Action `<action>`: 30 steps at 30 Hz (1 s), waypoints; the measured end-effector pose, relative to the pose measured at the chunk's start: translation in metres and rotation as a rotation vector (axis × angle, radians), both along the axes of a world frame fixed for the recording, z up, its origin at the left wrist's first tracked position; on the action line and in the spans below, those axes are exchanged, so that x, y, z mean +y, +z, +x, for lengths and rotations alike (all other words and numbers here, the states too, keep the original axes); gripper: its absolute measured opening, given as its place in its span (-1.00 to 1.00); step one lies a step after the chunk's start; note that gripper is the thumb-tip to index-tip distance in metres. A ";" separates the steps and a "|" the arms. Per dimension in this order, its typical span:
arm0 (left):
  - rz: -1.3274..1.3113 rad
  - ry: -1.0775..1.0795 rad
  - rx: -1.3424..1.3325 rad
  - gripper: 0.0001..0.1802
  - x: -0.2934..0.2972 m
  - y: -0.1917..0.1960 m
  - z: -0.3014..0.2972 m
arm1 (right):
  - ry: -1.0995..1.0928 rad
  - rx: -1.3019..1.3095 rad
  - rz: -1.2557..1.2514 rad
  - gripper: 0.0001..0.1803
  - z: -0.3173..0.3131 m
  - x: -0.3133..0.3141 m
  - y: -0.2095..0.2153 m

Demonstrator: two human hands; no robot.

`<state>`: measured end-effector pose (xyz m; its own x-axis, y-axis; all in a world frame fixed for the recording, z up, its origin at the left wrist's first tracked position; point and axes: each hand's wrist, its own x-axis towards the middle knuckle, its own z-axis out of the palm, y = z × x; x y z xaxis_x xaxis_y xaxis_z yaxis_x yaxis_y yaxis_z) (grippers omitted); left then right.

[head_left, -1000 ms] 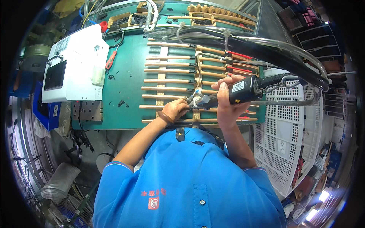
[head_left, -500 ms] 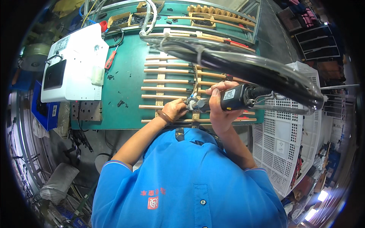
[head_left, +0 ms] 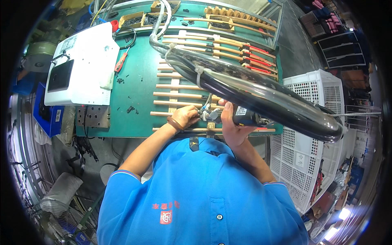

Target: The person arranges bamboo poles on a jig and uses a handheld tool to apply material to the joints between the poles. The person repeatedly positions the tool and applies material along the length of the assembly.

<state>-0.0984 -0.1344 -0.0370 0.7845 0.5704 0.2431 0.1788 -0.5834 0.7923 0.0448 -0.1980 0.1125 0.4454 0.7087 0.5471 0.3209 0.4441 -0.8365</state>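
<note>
My right hand (head_left: 233,131) grips a black handheld power screwdriver (head_left: 244,117) whose metal nose (head_left: 212,114) points left. A thick bundle of clear and black hoses (head_left: 269,93) arches over it and hides part of the bench. Close to the nose's tip, the fingers of my left hand (head_left: 184,117) are pinched together over a slim wooden stick (head_left: 161,114). What small part they hold is hidden. More wooden sticks (head_left: 163,94) lie crosswise in a row on slotted wooden supports (head_left: 174,83), some carrying small black fittings.
At the left of the green bench (head_left: 134,92) stands a white machine (head_left: 79,69), with a red-handled screwdriver (head_left: 121,62) beside it. Small black parts (head_left: 130,109) lie scattered. Cardboard boxes (head_left: 130,21) of black parts sit at the back. A white plastic crate (head_left: 300,153) stands right.
The power screwdriver has tilted and the hose bundle has swung lower and toward me, uncovering sticks with red and black ends at the far right. My left hand has barely moved.
</note>
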 end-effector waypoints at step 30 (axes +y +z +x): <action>0.041 -0.038 0.090 -0.72 0.000 -0.025 0.001 | 0.056 0.260 0.041 -0.64 -0.014 0.017 0.013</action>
<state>-0.0972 -0.1348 -0.0620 0.8254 0.5306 0.1929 0.2250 -0.6225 0.7496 0.0305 -0.1811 0.1255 0.5354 0.7158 0.4483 0.0713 0.4906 -0.8685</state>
